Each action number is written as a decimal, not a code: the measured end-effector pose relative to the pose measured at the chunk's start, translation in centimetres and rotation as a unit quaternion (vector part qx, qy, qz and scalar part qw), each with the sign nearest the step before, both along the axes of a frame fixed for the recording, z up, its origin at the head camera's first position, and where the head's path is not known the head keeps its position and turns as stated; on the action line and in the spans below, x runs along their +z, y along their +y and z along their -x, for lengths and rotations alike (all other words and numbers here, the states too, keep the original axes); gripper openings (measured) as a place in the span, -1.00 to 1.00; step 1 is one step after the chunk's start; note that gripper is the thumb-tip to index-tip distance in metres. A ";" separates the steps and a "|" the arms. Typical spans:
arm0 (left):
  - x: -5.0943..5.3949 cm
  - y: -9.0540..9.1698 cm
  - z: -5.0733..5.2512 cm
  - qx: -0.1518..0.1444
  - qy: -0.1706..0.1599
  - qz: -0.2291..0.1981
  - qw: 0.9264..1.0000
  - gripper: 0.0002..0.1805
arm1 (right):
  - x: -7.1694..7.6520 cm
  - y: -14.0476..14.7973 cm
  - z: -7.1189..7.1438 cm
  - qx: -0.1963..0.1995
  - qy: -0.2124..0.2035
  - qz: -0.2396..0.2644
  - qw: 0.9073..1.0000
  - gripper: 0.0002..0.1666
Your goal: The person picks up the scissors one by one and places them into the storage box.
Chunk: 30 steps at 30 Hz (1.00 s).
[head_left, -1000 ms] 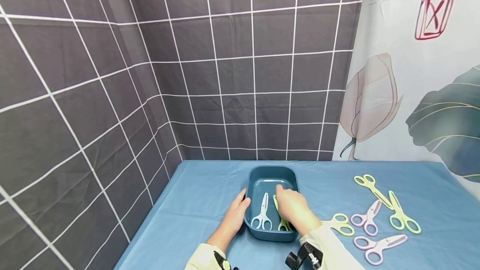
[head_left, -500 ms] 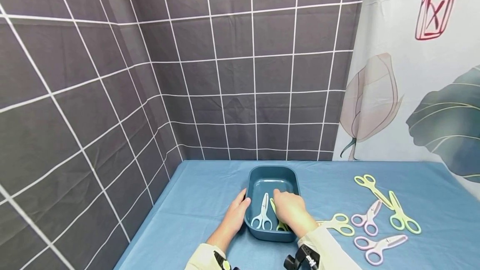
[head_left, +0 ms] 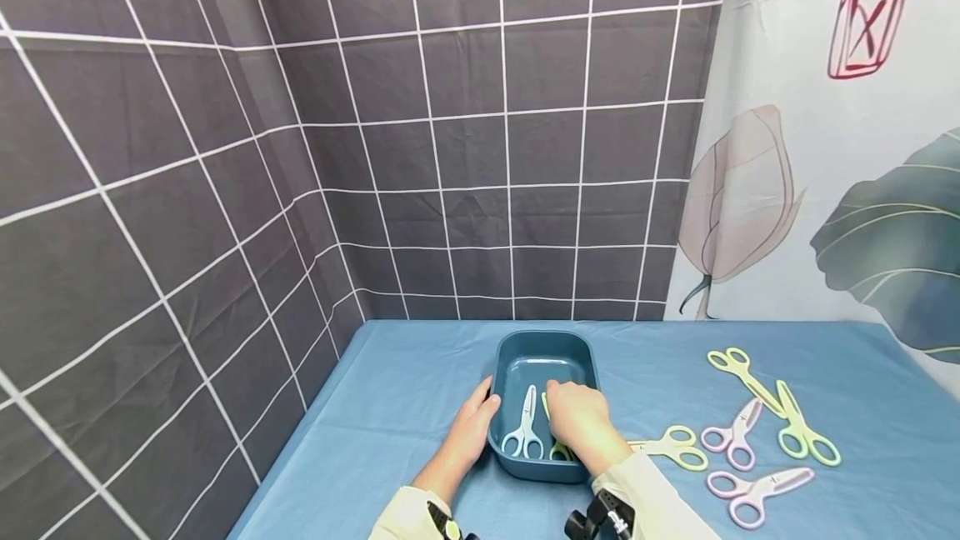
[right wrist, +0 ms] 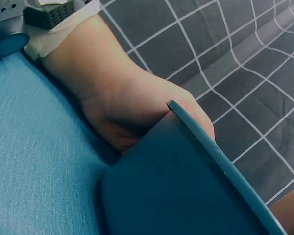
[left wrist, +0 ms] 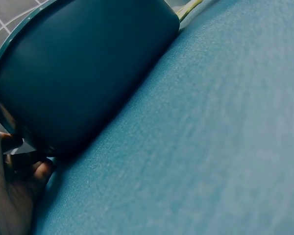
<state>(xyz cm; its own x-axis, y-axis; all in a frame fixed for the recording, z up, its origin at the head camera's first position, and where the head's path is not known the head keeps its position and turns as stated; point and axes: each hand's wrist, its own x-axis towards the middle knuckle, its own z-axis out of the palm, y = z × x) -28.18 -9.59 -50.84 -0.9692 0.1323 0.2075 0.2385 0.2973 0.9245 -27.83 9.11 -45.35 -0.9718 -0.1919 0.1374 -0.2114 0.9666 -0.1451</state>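
Note:
A dark teal rectangular box (head_left: 525, 471) stands on the blue cloth in the head view. Its left wall is gripped by my left hand (head_left: 469, 425), thumb at the rim; the left wrist view shows curled fingers (left wrist: 41, 171) against the lower outside. Inside, white-and-light-blue scissors (head_left: 528, 423) lie with handles toward me. Just right of them, my right hand (head_left: 581, 422) reaches down into the box and holds yellow-green scissors (head_left: 558, 452), mostly covered by the hand. The box wall (right wrist: 171, 186) hides the right fingertips in the right wrist view.
Right of the box lie pale yellow scissors (head_left: 678, 448), purple scissors (head_left: 735, 435), pink scissors (head_left: 761, 493), green scissors (head_left: 804, 427) and yellow-green scissors (head_left: 742, 373). Some overlap. A grey gridded curtain (head_left: 465, 148) stands behind and to the left.
My right hand has shifted slightly left and toward me inside the box, with the yellow-green scissors moving along. The left hand and the box stay in place.

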 end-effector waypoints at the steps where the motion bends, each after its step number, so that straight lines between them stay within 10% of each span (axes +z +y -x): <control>1: 0.0 0.0 0.0 -0.001 0.001 -0.001 1.000 -0.46 | 0.0 0.0 0.0 0.000 0.000 0.001 1.000 -0.86; 19: 0.1 0.0 0.0 0.000 0.002 0.001 1.000 -0.45 | 1.4 1.7 1.1 0.040 0.071 0.105 0.991 -0.74; 30: 0.1 0.0 0.0 -0.003 0.008 -0.003 1.000 -0.47 | 2.8 5.7 2.6 0.000 0.067 0.190 0.979 -0.87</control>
<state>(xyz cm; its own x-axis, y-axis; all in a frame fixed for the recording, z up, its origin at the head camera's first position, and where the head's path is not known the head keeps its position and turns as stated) -28.16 -9.59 -50.78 -0.9650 0.1363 0.2242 0.2553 0.2907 0.9221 -30.46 14.78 -42.55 -0.9402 -0.1017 0.3251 -0.2527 0.8482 -0.4655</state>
